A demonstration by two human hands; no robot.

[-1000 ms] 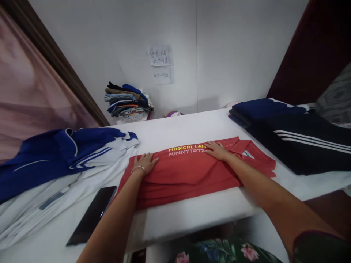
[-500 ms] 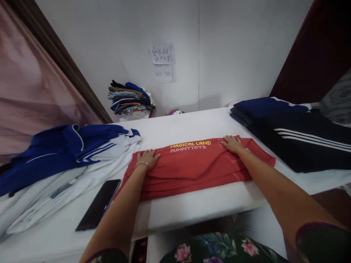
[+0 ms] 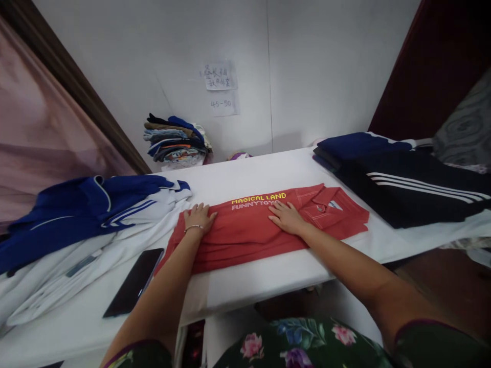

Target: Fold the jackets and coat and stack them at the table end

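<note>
A red shirt [image 3: 245,230] lies folded lengthwise on the white table, its collar to the right and yellow "MAGICAL LAND" lettering along the far edge. My left hand [image 3: 199,220] rests flat on the shirt's left end, fingers spread; a thin bracelet circles that wrist. Over the middle of the shirt, by the end of the lettering, my right hand [image 3: 287,219] lies palm down with its fingers apart. A pocket with a button and a pale label show near the collar. Neither hand grips the cloth.
Blue and white jackets [image 3: 76,209] lie loosely at the left, beside a black phone [image 3: 132,283]. Dark folded clothes [image 3: 406,189] are stacked at the right. A clothes pile [image 3: 176,138] stands behind the table [image 3: 245,174], below handwritten papers [image 3: 220,76] on the wall.
My right hand has slid left from near the collar to the shirt's middle, uncovering the pocket and label. My left hand stays on the left end. The view has shifted slightly.
</note>
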